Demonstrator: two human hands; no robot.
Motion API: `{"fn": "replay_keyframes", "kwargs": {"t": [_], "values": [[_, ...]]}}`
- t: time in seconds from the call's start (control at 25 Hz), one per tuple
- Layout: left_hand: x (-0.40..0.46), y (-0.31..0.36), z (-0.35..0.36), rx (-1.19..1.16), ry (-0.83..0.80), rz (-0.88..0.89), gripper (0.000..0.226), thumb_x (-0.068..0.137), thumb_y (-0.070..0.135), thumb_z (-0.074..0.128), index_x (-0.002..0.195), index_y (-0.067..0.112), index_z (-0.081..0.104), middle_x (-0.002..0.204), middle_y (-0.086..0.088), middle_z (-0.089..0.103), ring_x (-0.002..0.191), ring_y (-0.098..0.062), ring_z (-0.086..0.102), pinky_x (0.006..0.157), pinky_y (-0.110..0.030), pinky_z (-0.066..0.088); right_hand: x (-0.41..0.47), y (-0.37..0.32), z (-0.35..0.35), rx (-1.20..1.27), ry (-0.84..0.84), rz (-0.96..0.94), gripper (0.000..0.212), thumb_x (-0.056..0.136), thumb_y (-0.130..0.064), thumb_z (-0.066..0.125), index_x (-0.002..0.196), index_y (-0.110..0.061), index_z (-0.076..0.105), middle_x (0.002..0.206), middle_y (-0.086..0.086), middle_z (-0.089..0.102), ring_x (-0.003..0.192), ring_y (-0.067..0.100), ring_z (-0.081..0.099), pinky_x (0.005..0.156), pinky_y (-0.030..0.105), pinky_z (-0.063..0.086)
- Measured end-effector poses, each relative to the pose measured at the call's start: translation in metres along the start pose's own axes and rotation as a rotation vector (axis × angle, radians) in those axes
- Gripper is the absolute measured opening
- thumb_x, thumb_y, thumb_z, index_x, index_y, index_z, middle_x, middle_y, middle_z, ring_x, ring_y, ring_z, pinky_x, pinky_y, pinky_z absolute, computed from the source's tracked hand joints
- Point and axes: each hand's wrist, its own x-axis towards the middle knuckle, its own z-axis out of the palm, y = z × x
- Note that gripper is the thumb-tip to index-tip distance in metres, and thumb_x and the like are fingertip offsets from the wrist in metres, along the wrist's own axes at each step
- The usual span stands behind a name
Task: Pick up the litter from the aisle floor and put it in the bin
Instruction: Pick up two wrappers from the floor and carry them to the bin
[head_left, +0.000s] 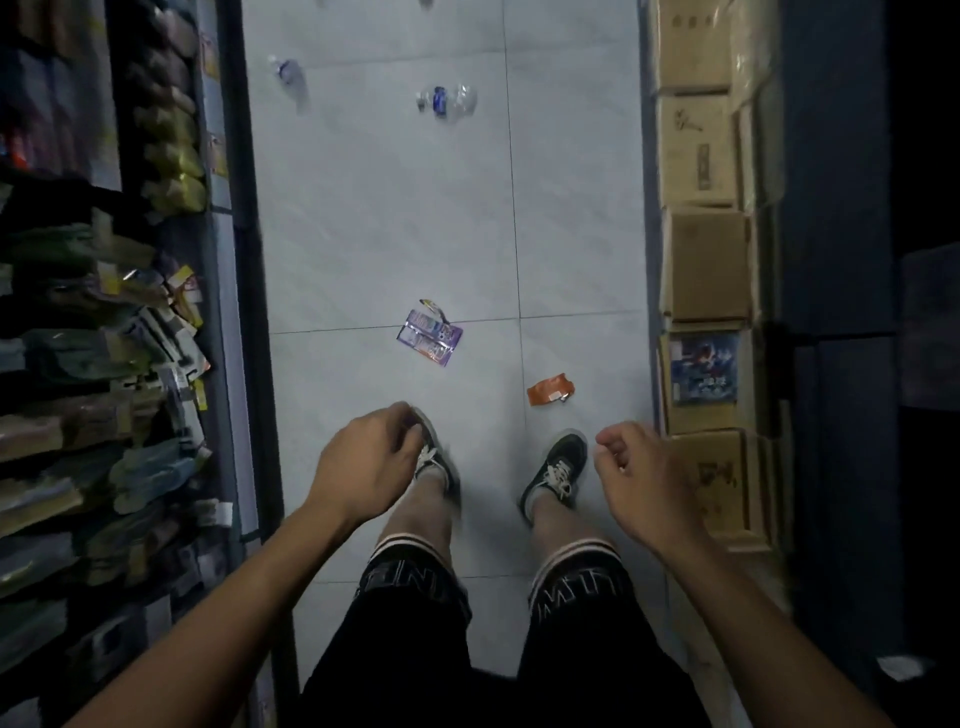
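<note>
Litter lies on the pale tiled aisle floor. A purple wrapper (430, 338) sits just ahead of my feet, and an orange wrapper (549, 389) lies to its right. Farther up the aisle are a crushed clear bottle with a blue label (447, 101) and another clear bottle (290, 78) by the left shelf. My left hand (363, 462) hangs over my left shoe with loosely curled fingers, holding nothing. My right hand (639, 473) hangs near the cardboard boxes, fingers also loosely curled and empty. No bin is in view.
Stocked shelves of packets (130, 364) line the left side of the aisle. Stacked cardboard boxes (706, 260) line the right side, with a dark cabinet beyond. My two shoes (556, 473) stand on the floor between them.
</note>
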Motion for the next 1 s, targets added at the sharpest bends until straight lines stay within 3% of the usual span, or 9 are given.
{"fn": "replay_keyframes", "kwargs": {"t": [0.2, 0.32, 0.48, 0.6, 0.72, 0.84, 0.92, 1.0], "values": [[0.138, -0.036, 0.092, -0.047, -0.027, 0.030, 0.015, 0.099, 0.034, 0.049, 0.098, 0.029, 0.063, 0.095, 0.008, 0.067, 0.085, -0.018, 0.062, 0.068, -0.033, 0.043, 0.096, 0.018, 0.119, 0.078, -0.011, 0.150, 0.006, 0.097, -0.023, 0.061, 0.098, -0.030, 0.061, 0.098, -0.006, 0.060, 0.087, 0.010, 0.059, 0.073, 0.028, 0.050], [0.214, -0.047, 0.193, -0.178, -0.032, -0.048, 0.015, 0.099, 0.030, 0.052, 0.102, 0.025, 0.066, 0.098, 0.007, 0.069, 0.084, -0.013, 0.063, 0.074, -0.029, 0.043, 0.162, 0.050, 0.217, 0.113, -0.080, 0.228, 0.010, 0.097, -0.026, 0.061, 0.106, -0.029, 0.062, 0.105, -0.008, 0.059, 0.095, 0.011, 0.059, 0.083, 0.034, 0.056], [0.306, -0.069, 0.333, -0.292, 0.001, -0.191, 0.022, 0.098, 0.028, 0.056, 0.116, 0.021, 0.066, 0.110, 0.001, 0.068, 0.093, -0.014, 0.062, 0.077, -0.028, 0.046, 0.262, 0.115, 0.331, 0.108, -0.109, 0.356, 0.026, 0.099, -0.029, 0.060, 0.125, -0.028, 0.058, 0.125, -0.006, 0.055, 0.110, 0.011, 0.055, 0.092, 0.033, 0.054], [0.382, -0.106, 0.424, -0.267, 0.070, -0.220, 0.034, 0.096, 0.029, 0.056, 0.129, 0.020, 0.060, 0.119, -0.005, 0.061, 0.103, -0.022, 0.062, 0.081, -0.031, 0.046, 0.336, 0.180, 0.402, 0.001, 0.001, 0.384, 0.047, 0.096, -0.031, 0.062, 0.140, -0.023, 0.048, 0.141, 0.005, 0.043, 0.121, 0.020, 0.046, 0.088, 0.029, 0.042], [0.446, -0.146, 0.488, -0.215, 0.202, -0.227, 0.046, 0.091, 0.027, 0.060, 0.136, 0.019, 0.057, 0.131, -0.011, 0.054, 0.120, -0.028, 0.051, 0.089, -0.028, 0.035, 0.392, 0.242, 0.460, -0.114, 0.132, 0.516, 0.084, 0.082, -0.043, 0.073, 0.152, -0.033, 0.027, 0.158, 0.013, 0.018, 0.138, 0.037, 0.033, 0.097, 0.044, 0.046], [0.487, -0.178, 0.517, -0.173, 0.352, -0.212, 0.048, 0.090, 0.030, 0.062, 0.137, 0.019, 0.057, 0.133, -0.011, 0.049, 0.123, -0.027, 0.045, 0.093, -0.029, 0.037, 0.423, 0.286, 0.498, -0.153, 0.170, 0.541, 0.110, 0.070, -0.050, 0.077, 0.156, -0.045, 0.010, 0.166, 0.016, -0.003, 0.149, 0.046, 0.011, 0.110, 0.062, 0.036], [0.504, -0.191, 0.524, -0.172, 0.459, -0.198, 0.047, 0.088, 0.031, 0.063, 0.134, 0.021, 0.057, 0.130, -0.009, 0.048, 0.120, -0.026, 0.044, 0.096, -0.036, 0.044, 0.432, 0.295, 0.514, -0.188, 0.219, 0.494, 0.100, 0.068, -0.044, 0.076, 0.154, -0.039, 0.024, 0.160, 0.021, 0.014, 0.141, 0.047, 0.023, 0.106, 0.057, 0.040], [0.514, -0.197, 0.522, -0.174, 0.562, -0.209, 0.048, 0.086, 0.032, 0.065, 0.132, 0.023, 0.057, 0.128, -0.011, 0.047, 0.119, -0.026, 0.045, 0.097, -0.043, 0.047, 0.433, 0.289, 0.522, -0.259, 0.273, 0.435, 0.077, 0.070, -0.032, 0.074, 0.140, -0.032, 0.043, 0.141, 0.019, 0.034, 0.121, 0.043, 0.039, 0.093, 0.049, 0.048]]}}
